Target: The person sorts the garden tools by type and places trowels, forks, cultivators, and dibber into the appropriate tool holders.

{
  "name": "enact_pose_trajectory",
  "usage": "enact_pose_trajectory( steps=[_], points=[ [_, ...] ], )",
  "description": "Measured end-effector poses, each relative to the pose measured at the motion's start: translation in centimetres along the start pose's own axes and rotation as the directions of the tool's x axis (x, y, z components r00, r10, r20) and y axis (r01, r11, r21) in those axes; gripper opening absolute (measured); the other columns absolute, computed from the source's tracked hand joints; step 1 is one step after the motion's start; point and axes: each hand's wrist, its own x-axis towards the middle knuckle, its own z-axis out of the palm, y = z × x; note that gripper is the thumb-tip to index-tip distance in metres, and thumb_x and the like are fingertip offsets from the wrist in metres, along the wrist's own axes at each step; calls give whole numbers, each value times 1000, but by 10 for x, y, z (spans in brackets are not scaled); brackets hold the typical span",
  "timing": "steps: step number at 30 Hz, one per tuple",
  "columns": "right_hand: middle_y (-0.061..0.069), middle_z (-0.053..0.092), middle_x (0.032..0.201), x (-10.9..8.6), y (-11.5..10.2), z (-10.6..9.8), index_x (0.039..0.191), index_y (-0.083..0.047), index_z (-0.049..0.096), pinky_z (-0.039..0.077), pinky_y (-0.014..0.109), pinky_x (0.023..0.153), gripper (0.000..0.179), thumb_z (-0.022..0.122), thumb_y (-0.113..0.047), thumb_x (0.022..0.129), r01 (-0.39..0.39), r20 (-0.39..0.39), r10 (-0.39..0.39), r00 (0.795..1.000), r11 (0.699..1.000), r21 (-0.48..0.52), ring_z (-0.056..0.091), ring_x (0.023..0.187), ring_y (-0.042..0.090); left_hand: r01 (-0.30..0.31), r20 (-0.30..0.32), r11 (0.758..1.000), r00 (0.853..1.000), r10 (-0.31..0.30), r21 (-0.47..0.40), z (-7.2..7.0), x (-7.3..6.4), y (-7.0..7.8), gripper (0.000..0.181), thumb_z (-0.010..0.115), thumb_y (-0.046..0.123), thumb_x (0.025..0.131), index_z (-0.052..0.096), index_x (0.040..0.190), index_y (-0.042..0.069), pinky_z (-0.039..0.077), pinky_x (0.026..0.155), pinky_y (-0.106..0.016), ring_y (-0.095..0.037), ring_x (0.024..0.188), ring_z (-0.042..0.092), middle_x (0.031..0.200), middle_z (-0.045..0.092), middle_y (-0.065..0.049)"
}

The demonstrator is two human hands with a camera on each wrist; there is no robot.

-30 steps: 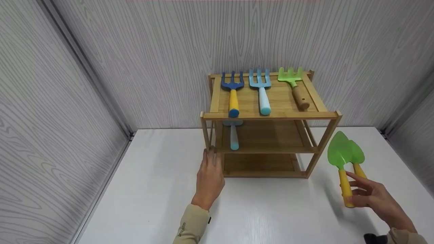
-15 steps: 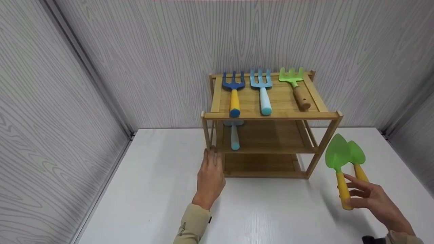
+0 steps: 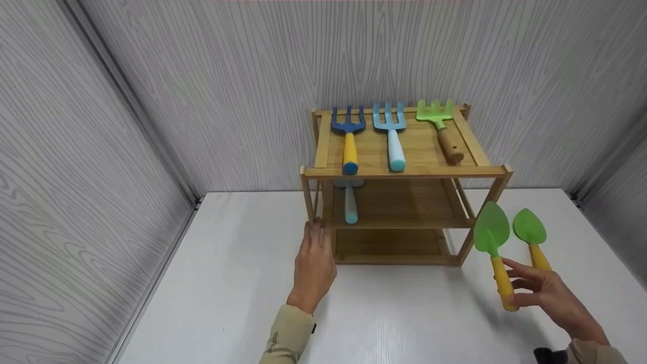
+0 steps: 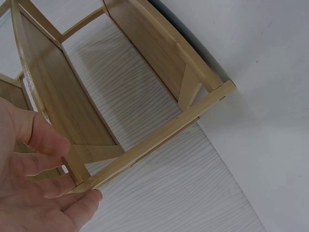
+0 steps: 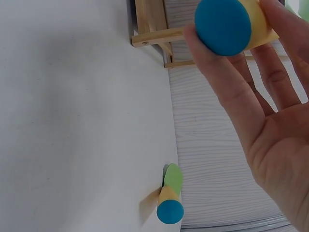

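Observation:
My right hand (image 3: 548, 298) pinches the yellow handle of a green-bladed trowel (image 3: 493, 230), held raised just right of the rack's front right post, blade up. The handle's blue end (image 5: 223, 26) faces the right wrist camera. A second, similar trowel (image 3: 529, 227) lies on the table behind that hand. My left hand (image 3: 314, 268) holds the three-tier wooden rack (image 3: 404, 173) at its left front post, near the middle shelf; its thumb (image 4: 48, 137) and fingers lie about the wood. On the top shelf are a dark blue fork (image 3: 349, 139), a light blue fork (image 3: 394, 136) and a green fork (image 3: 442, 131).
On the middle shelf, at its left side, lies a pale blue hand tool (image 3: 351, 205), partly hidden by the top shelf. The rack stands near the back wall (image 3: 252, 101) on a white table (image 3: 242, 283). Grey wood-grain panels rise on both sides.
My right hand has carried its trowel left, toward the rack's front right post, so the blade no longer overlaps the trowel on the table. The left hand has stayed at the post.

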Motion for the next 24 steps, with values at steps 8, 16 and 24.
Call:
enact_pose_trajectory(
  steps=[8,16,24],
  points=[
    [1,66,121,7,-13,4,152,-18,49,58,35,81,77,79,-2,83,39,44,-38,998,999,-36,64,101,13,-5,16,1000,1000,5,16,0,1,0,53,70,-7,85,51,134,-15,47,106,-44,-49,127,50,136,49,-33],
    [0,66,121,13,-22,9,152,-12,48,60,37,79,76,78,-1,83,80,73,-78,994,996,-24,65,101,13,-12,29,999,1000,12,30,-1,2,1,53,70,-7,85,51,134,-15,44,109,-45,-47,129,49,136,50,-32],
    [4,65,118,20,-34,15,151,-7,48,60,36,78,75,77,2,83,139,98,-137,986,990,-14,65,100,14,6,32,1000,999,-6,-9,0,2,0,49,70,-8,85,54,130,-16,46,107,-45,-50,129,48,137,48,-33]
  ],
)
